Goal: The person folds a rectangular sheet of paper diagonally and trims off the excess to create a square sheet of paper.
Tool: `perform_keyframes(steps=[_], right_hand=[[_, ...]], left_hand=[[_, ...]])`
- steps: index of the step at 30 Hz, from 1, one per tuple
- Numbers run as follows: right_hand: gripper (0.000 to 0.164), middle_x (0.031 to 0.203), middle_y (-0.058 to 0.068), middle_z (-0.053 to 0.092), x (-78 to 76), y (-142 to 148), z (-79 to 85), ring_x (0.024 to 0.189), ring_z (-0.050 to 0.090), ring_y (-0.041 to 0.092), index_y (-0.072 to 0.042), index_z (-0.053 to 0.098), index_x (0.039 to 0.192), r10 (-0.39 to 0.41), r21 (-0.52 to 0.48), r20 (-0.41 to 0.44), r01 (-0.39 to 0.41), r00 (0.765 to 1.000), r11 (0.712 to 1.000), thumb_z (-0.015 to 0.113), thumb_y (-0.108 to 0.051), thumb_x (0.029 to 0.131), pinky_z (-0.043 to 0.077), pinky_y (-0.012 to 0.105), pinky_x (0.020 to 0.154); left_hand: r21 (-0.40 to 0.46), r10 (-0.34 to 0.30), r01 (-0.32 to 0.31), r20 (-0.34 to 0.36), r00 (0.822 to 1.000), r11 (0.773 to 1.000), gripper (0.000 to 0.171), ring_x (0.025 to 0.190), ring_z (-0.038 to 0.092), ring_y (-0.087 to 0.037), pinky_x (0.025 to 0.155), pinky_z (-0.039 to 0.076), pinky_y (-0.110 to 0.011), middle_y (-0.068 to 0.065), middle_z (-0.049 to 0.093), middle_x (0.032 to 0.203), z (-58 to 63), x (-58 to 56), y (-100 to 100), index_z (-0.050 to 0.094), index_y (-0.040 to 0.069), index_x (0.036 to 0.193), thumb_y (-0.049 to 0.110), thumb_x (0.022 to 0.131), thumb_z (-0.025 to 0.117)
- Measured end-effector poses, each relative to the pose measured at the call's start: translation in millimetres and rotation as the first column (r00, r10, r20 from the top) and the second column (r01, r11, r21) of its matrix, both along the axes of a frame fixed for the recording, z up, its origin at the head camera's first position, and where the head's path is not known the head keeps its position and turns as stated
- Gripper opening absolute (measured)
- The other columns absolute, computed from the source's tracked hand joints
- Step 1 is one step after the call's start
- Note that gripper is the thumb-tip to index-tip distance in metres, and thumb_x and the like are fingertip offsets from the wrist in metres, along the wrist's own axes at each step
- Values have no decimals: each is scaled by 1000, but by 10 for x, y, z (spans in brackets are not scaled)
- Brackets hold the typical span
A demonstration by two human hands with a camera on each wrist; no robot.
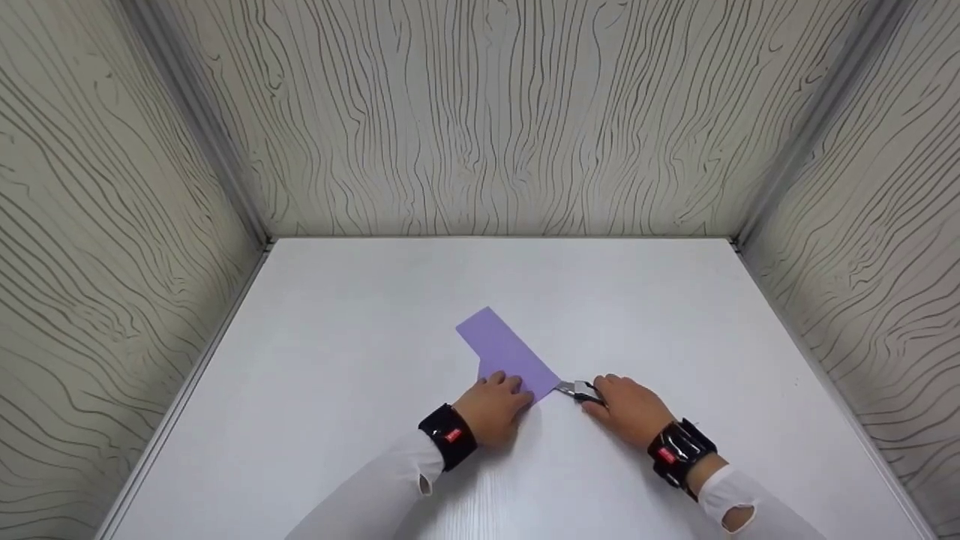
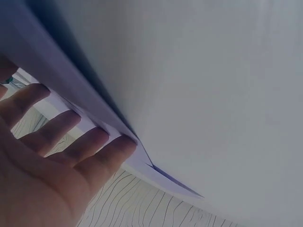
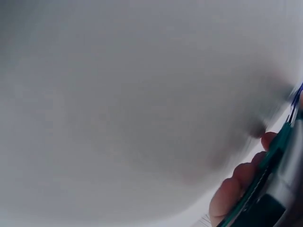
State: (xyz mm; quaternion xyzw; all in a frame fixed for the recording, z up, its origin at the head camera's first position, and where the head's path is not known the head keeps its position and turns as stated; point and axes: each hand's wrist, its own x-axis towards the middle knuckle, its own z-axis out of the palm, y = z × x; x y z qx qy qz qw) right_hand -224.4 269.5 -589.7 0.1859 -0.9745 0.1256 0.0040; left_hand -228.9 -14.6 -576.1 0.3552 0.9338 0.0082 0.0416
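Note:
A sheet of purple paper [image 1: 504,346], which looks folded, lies on the white table, its long edge slanting from upper left to lower right. My left hand [image 1: 491,409] rests on its lower part, fingers spread. In the left wrist view the fingertips [image 2: 124,144] touch the paper [image 2: 71,78] along its length. To the right, my right hand [image 1: 632,409] grips a utility knife [image 1: 589,391], whose blade meets the paper's right corner. The right wrist view shows the knife's dark green and silver handle [image 3: 272,189] in the curled fingers; its blade is mostly out of that view.
The white tabletop [image 1: 360,300] reaches to a wood-grain patterned back wall [image 1: 480,120]. Similar panels stand at the left [image 1: 90,247] and right [image 1: 877,247], with grey metal posts in the corners. Black bands [image 1: 448,436] circle both wrists.

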Motion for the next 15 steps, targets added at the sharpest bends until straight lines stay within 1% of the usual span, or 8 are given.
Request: perform_keyframes(steps=[4, 7, 12, 15], right_hand=[[29, 75, -6, 41, -9, 19, -2, 70, 41, 13, -13, 60, 94, 7, -13, -16, -7, 1000, 1000, 75, -36, 103, 34, 29, 61], [27, 74, -6, 41, -6, 34, 15, 72, 41, 13, -13, 61, 93, 8, -23, -16, -9, 1000, 1000, 76, -34, 102, 35, 30, 62], [27, 74, -5, 42, 2, 40, 48, 73, 42, 15, -13, 60, 92, 5, -32, 7, -4, 1000, 999, 76, -32, 102, 37, 31, 63], [27, 75, -4, 43, -6, 42, 45, 73, 43, 16, -13, 60, 92, 9, -40, 4, -9, 1000, 999, 75, -32, 103, 38, 32, 63]], left_hand=[[25, -7, 8, -26, 1000, 1000, 44, 131, 61, -28, 112, 55, -47, -5, 66, 142, -29, -4, -5, 68, 24, 143, 22, 100, 66], [42, -10, 11, -38, 999, 999, 41, 128, 62, -27, 109, 56, -45, -5, 67, 140, -47, -4, -8, 69, 24, 141, 22, 101, 64], [55, -17, 18, -28, 999, 998, 39, 130, 62, -28, 111, 56, -47, -6, 67, 142, -66, -13, -12, 69, 24, 143, 23, 105, 61], [57, -17, 18, -29, 999, 998, 38, 130, 62, -28, 112, 56, -47, -6, 67, 142, -80, -23, -15, 69, 24, 142, 24, 105, 61]])
